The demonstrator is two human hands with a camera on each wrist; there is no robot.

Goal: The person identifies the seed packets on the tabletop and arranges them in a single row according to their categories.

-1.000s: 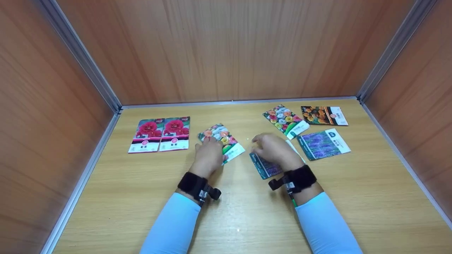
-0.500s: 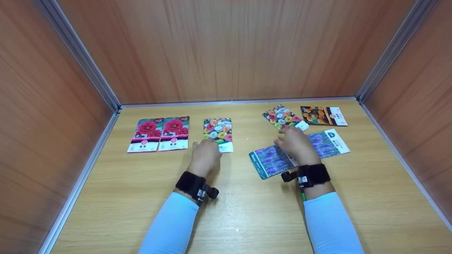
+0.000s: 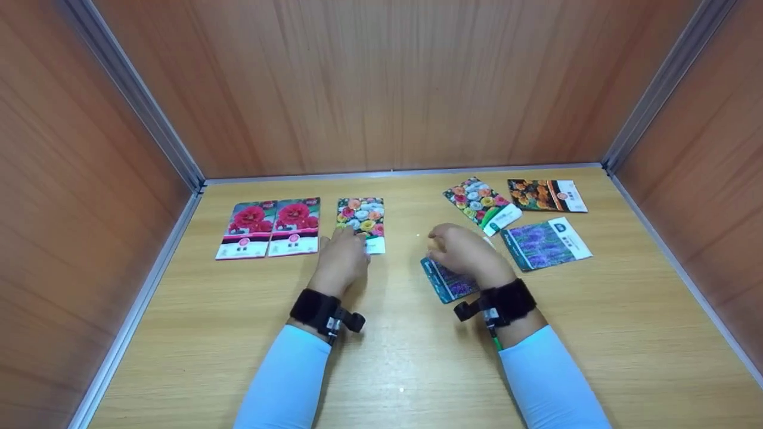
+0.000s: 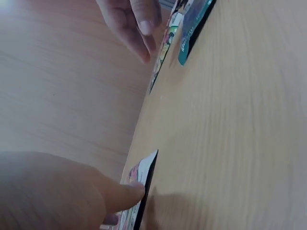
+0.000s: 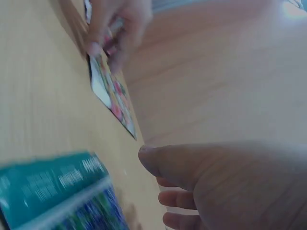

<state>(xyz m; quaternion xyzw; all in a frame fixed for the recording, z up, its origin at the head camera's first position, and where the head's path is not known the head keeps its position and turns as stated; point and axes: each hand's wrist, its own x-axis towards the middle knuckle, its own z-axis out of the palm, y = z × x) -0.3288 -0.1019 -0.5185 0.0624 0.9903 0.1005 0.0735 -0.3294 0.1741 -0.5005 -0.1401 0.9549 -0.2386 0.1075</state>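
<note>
My left hand (image 3: 341, 262) grips the lower part of a seed packet with mixed-colour flowers (image 3: 361, 214), which lies upright on the table. The left wrist view shows the thumb (image 4: 127, 195) at the packet's edge. Over a purple-flower seed packet (image 3: 446, 281) hovers my right hand (image 3: 471, 256), its fingers loosely bent. In the right wrist view, the thumb (image 5: 165, 160) is apart from that packet's teal end (image 5: 53, 189), with nothing between thumb and fingers. The right hand hides much of this packet in the head view.
Two pink-flower packets (image 3: 294, 226) lie side by side at the left. A tilted mixed-flower packet (image 3: 474, 199), an orange-flower packet (image 3: 536, 195) and another purple-flower packet (image 3: 542, 244) lie at the right. Wood-grain walls (image 3: 393, 89) enclose the table (image 3: 393, 345) on three sides.
The left hand has turned the mixed-flower packet from slanted to upright and shifted it slightly left. My right hand moved right, then came back over the nearer purple-flower packet.
</note>
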